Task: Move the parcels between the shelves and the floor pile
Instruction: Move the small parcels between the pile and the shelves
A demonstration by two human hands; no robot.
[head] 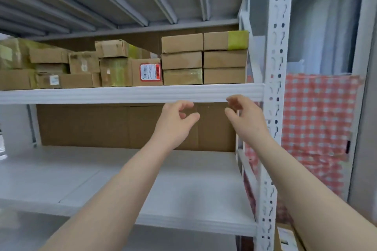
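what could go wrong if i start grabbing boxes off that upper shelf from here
The two stacks at the right end stand three boxes high near the shelf's front beam; pulling a lower box could tip the ones above toward you. The tilted box on the looser pile to their left may slide if a neighbour shifts. Your right hand is close to the slotted post and could knock it.
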